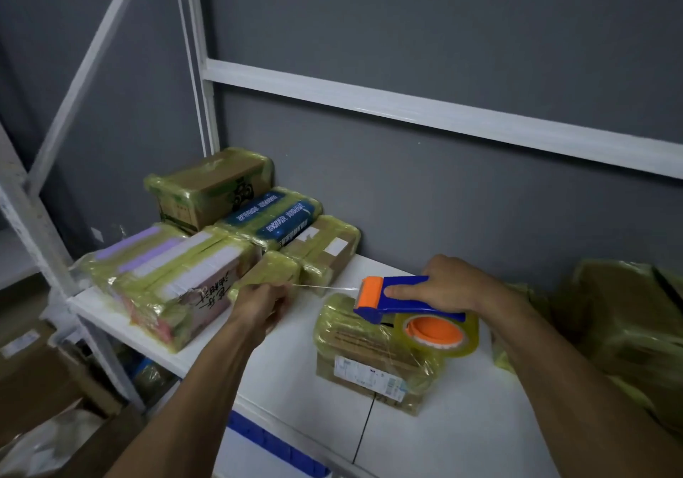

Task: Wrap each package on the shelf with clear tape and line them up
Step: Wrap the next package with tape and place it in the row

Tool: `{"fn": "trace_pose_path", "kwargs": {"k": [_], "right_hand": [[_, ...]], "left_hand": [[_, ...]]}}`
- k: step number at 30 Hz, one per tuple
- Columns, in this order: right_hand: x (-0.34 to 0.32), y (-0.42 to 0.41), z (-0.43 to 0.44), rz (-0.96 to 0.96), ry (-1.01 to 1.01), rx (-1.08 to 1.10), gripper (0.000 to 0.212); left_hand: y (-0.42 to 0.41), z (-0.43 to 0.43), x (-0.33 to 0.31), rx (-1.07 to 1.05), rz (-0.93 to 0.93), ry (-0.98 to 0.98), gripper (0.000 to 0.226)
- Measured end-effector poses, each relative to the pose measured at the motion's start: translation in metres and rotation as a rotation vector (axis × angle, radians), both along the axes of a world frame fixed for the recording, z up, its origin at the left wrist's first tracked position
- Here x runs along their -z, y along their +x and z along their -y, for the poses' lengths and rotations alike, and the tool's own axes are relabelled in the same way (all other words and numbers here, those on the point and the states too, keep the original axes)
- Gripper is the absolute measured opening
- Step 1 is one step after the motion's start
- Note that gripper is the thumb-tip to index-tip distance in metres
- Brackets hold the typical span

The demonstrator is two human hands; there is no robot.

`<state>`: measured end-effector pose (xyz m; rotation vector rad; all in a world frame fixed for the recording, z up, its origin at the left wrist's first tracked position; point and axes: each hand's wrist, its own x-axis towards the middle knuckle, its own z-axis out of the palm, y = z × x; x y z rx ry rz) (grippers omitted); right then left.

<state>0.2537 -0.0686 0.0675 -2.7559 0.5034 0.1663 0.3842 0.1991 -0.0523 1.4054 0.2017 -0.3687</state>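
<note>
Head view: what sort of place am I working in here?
Likely a parcel storeroom or packing area: a white metal shelf rack holds tape-wrapped packages, the right hand grips a tape dispenser, and cardboard boxes sit on the floor lower left.

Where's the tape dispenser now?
Head view, right of centre: the right hand grips the tape dispenser over a wrapped package on the white shelf; its tape runs left to the small package the left hand holds.
</note>
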Motion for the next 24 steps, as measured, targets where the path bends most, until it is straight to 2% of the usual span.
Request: {"fn": "trace_pose_path", "kwargs": {"k": [3,7,12,16,24], "right_hand": [[0.006,0.009,-0.001,-0.008,-0.026,0.005,0.08],[0.012,0.023,-0.005,-0.009,-0.079,0.003,0.078],[0.021,0.032,-0.008,-0.044,-0.102,-0.005,0.082],[0.03,0.035,-0.009,-0.072,-0.127,0.003,0.084],[0.038,0.04,-0.007,-0.104,-0.129,0.027,0.079]], "left_hand": [[0.004,0.0,0.018,-0.005,-0.042,-0.004,0.008],[0.004,0.001,0.035,-0.036,-0.09,-0.149,0.015],[0.009,0.006,0.052,-0.089,-0.017,-0.015,0.019],[0.002,0.015,0.068,-0.085,-0.026,0.029,0.021],[-0.011,0.034,0.079,0.052,-0.077,0.102,0.02]]}}
